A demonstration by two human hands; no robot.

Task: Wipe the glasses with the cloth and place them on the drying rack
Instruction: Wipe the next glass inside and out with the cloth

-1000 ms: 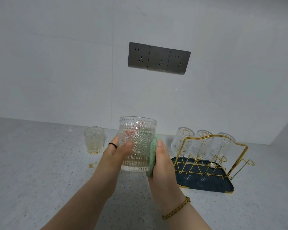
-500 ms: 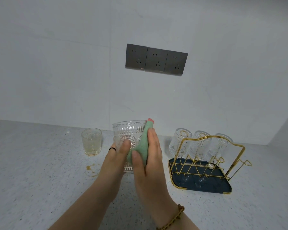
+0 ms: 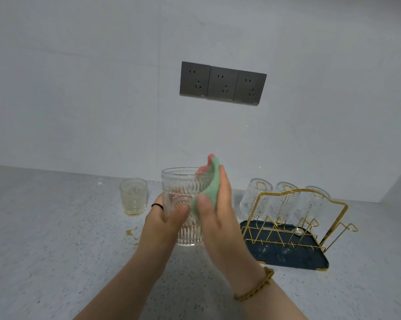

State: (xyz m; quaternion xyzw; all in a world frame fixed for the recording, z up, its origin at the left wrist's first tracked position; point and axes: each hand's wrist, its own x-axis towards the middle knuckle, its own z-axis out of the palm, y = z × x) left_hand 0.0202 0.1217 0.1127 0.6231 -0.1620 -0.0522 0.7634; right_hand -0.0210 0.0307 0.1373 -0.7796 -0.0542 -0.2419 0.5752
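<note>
Centrally, your left hand [image 3: 164, 219] grips the ribbed clear glass [image 3: 179, 188], while your right hand [image 3: 220, 220] pinches the soft green cloth [image 3: 208, 192] over its rim. Lower right on the speckled counter [image 3: 56, 227], the gold wire drying rack [image 3: 333, 225] holds three upturned glasses [image 3: 283, 202].

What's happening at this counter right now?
A person is wiping a ribbed glass. The left hand grips it by its side above the counter, and the right hand presses a green cloth against its rim and wall. Three glasses hang upside down on the drying rack to the right. One small glass stands on the left, near yellowish drips.
</note>
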